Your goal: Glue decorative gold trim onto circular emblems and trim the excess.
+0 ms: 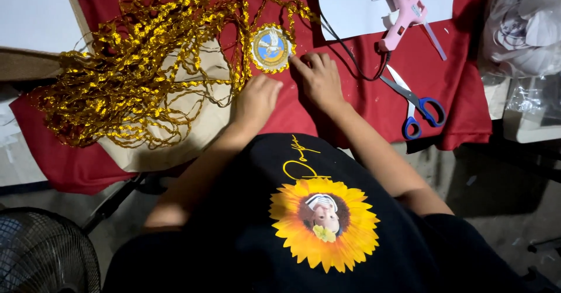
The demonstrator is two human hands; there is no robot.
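Nearby, gold trim (140, 65), glue gun (403, 9), scissors (418, 103) — left hand (255, 100) clenched, right hand (320, 79) fingertips pressing round badge (271, 48).

The gold trim (140, 65) looks metallic and glittery, a rough, tangled cord. The round badge (271, 48) has a glossy printed face edged in the same sparkle. Under them the red cloth (409, 82) is matt and smooth. The glue gun (403, 9) is shiny pink plastic; the scissors (412, 100) have steel blades and blue plastic handles.
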